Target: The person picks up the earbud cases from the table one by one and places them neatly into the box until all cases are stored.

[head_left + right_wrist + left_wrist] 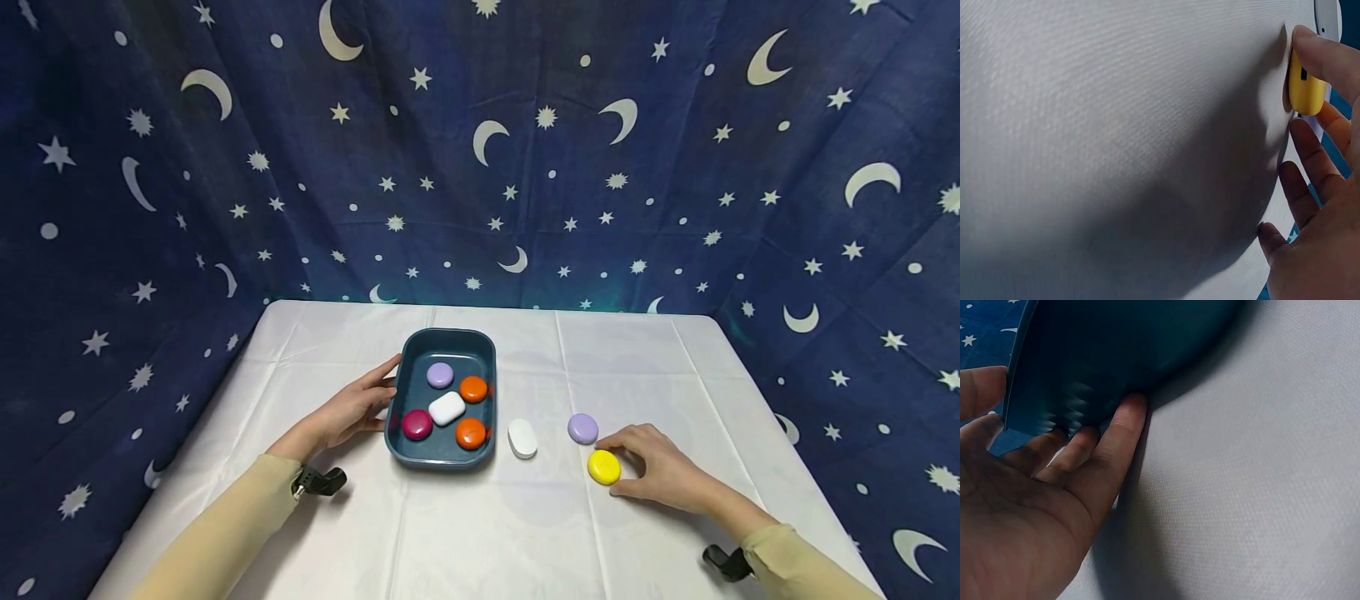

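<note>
My left hand point(352, 414) rests against the left side of a dark blue-green tray point(440, 460), its fingers along the outer wall. In the left wrist view, several fingertips touch that wall point(1116, 350) close to the tablecloth. To the right of the tray, my right hand point(663, 471) pinches a round yellow case point(603, 467) between thumb and index finger. A small dark slot shows in the side of the yellow case point(1307, 94) in the right wrist view. Just beyond it lies a round lilac case point(582, 428).
Inside the tray are a lilac case point(440, 375), two orange ones point(473, 389), a dark pink one point(417, 425) and a white one point(447, 408). A white oval case point(522, 438) lies right of the tray. A starry blue curtain point(480, 192) surrounds the white-covered table point(480, 542).
</note>
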Demonstrator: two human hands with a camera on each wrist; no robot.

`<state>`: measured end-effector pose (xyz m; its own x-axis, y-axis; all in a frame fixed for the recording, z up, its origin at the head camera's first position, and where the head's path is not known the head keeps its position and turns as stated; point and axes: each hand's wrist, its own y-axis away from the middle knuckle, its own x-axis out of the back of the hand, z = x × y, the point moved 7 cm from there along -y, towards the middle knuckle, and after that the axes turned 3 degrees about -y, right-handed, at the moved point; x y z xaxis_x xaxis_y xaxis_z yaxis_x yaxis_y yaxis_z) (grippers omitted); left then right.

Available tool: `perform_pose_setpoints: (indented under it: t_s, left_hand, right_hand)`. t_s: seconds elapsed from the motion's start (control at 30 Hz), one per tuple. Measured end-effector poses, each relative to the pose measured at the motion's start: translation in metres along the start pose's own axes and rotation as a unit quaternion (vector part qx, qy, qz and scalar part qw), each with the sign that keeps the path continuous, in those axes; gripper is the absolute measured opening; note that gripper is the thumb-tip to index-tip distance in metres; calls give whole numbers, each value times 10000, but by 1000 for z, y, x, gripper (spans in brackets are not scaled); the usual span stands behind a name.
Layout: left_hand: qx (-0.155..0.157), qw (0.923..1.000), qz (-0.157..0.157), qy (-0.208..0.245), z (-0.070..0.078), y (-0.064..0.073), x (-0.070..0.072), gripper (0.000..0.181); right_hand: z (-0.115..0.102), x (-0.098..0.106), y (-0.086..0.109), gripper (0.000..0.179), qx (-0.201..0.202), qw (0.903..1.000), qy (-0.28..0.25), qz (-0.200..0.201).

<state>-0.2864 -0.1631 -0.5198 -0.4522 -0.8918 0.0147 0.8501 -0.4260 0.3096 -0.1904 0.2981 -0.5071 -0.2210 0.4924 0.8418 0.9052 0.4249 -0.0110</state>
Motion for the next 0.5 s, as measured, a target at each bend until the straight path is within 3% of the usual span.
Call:
perform_pose_setpoints:
  t_s: [0.5]
  left_hand:
    - [-69,9999,-100,-10,2,0,-1,66]
  right_hand:
    - [3,-2,-1,57,-339,9992,-146,-154]
